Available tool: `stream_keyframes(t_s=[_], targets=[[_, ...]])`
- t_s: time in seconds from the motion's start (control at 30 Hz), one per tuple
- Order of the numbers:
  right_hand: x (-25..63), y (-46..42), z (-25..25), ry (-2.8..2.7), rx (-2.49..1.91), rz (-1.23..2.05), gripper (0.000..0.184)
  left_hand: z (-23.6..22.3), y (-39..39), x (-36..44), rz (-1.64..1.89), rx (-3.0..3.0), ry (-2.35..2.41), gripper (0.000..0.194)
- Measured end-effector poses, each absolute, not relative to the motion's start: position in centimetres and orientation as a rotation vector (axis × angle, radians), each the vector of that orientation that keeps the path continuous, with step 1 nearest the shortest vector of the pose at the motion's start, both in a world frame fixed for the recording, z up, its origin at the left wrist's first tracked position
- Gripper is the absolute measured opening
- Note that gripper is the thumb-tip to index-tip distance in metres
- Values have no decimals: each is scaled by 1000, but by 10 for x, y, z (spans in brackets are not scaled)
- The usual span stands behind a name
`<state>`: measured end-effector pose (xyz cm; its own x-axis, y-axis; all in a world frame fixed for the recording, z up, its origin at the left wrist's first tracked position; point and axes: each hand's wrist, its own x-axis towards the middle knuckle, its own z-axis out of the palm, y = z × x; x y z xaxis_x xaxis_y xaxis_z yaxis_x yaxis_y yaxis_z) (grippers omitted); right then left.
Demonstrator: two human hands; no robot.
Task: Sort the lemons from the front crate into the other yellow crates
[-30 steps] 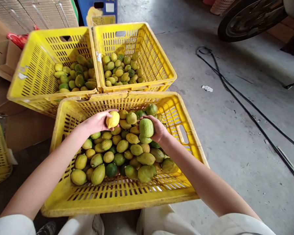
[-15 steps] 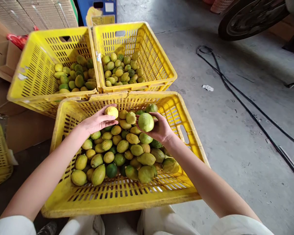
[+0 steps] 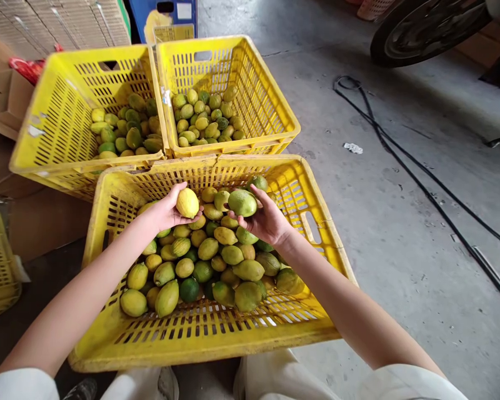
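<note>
I list: yellow fruit (image 3: 187,203), grasped by left hand (image 3: 170,212); green fruit (image 3: 242,203), grasped by right hand (image 3: 271,222), near, to its right.

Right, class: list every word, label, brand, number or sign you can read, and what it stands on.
No text is legible.
Blue box: yellow panel, too small and blurred to read; white label, likewise.
Rear-left crate: white scrap, nothing readable.
Rear-right crate: white scrap, nothing readable.
</note>
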<state>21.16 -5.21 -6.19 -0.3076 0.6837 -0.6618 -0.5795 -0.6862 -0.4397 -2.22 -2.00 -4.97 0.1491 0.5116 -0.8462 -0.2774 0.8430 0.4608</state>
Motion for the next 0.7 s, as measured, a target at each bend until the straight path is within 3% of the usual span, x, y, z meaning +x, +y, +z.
stream_keyframes(t_s=[0.17,0.37,0.7], targets=[[212,-56,-64,-453,-1078,1951,14,-52,-21,-26,547,424,1237,32],[213,-52,-62,-367,-1143,1913,50,-53,-27,-26,670,646,1097,22],[221,-47,-76,-152,-1181,1889,42,-49,-29,-28,714,540,1023,32]])
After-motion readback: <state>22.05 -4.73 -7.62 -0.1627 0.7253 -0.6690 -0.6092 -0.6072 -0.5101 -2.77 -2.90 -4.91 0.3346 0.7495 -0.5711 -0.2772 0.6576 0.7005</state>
